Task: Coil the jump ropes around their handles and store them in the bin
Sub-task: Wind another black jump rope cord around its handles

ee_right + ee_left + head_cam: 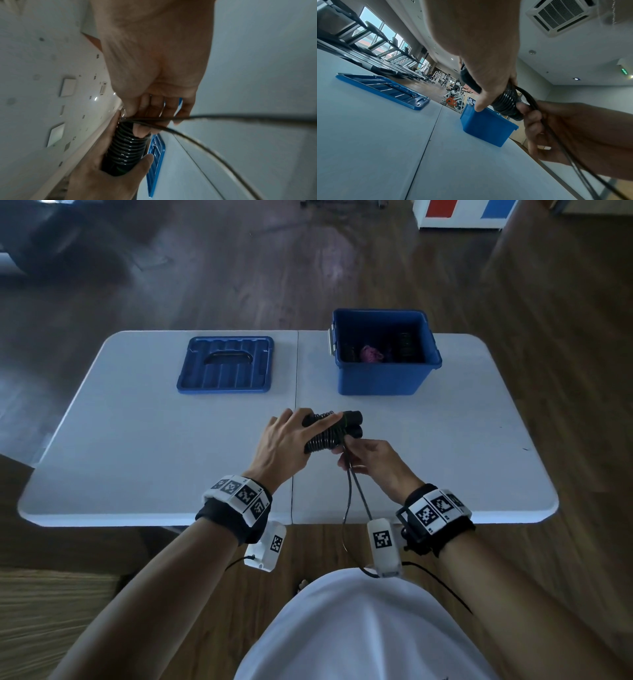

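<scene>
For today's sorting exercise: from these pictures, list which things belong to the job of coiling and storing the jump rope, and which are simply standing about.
Part of the job:
- black jump rope, half coiled round its handles
- left hand gripping the handles
- right hand pinching the loose cord
- blue bin, open, with things already inside

Standing about:
- blue lid, flat on the white table
- gym machines behind

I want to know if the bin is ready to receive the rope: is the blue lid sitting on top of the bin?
No, the blue lid lies flat on the table, left of the open bin.
</scene>
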